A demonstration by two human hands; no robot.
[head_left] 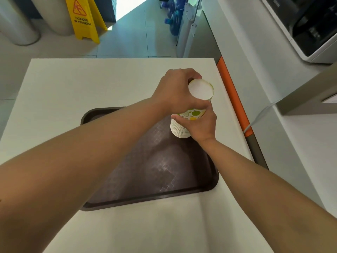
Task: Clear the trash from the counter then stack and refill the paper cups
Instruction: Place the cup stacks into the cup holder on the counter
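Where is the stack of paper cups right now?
In the head view the stack of paper cups is upside down over the far right corner of the brown tray, gripped by the left hand and right hand.

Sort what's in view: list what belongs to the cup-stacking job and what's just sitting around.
Part of the job:
- stack of paper cups, upside down, rims down on the tray
- left hand, gripping the top of the stack
- right hand, gripping it lower down
- brown tray
- white counter

Just around:
- yellow wet-floor sign
- blue water bottles
- machine on the side counter
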